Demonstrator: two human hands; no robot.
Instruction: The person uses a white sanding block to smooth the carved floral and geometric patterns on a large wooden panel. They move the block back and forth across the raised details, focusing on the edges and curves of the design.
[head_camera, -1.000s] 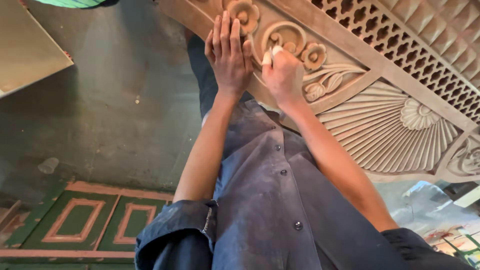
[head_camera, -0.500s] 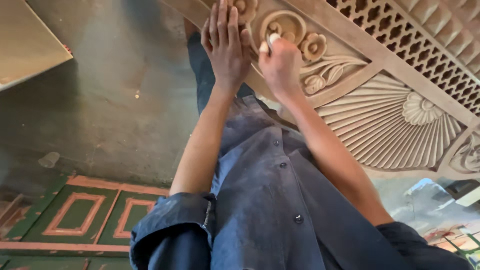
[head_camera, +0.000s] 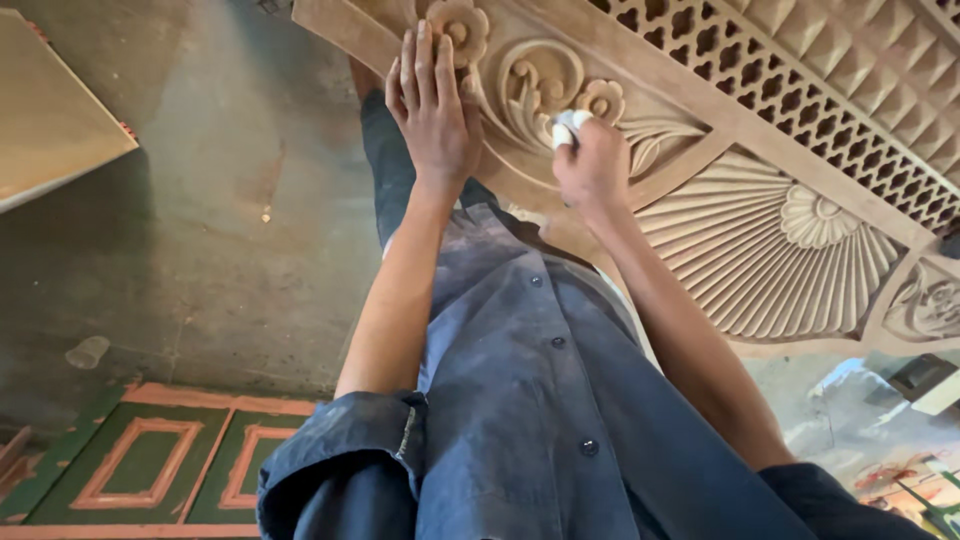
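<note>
- We rest our left hand (head_camera: 432, 112) flat on the pale carved wooden panel (head_camera: 760, 190), fingers stretched out and close together, the fingertips reaching up to a round carved rosette (head_camera: 458, 24) at the panel's upper edge; this hand grips nothing.
- Our right hand (head_camera: 592, 165) is curled tight around a small white pad (head_camera: 566, 125) (cloth or folded abrasive paper, we cannot tell which) and presses it against the carved scroll and small flower (head_camera: 603, 98) in the panel.
- The two hands lie near each other on the carving but do not touch.
- To the right of our right hand the panel shows a fan-shaped fluted relief (head_camera: 790, 260), and above it a band of pierced lattice (head_camera: 790, 95).
- Our dusty blue buttoned shirt (head_camera: 540, 400) fills the lower middle, sleeves rolled up past the elbows.
- Left of us lies the grey concrete floor (head_camera: 200, 200); below it a green panel with orange-framed rectangles (head_camera: 150, 460), and at top left the corner of a flat pale board (head_camera: 50, 120).
</note>
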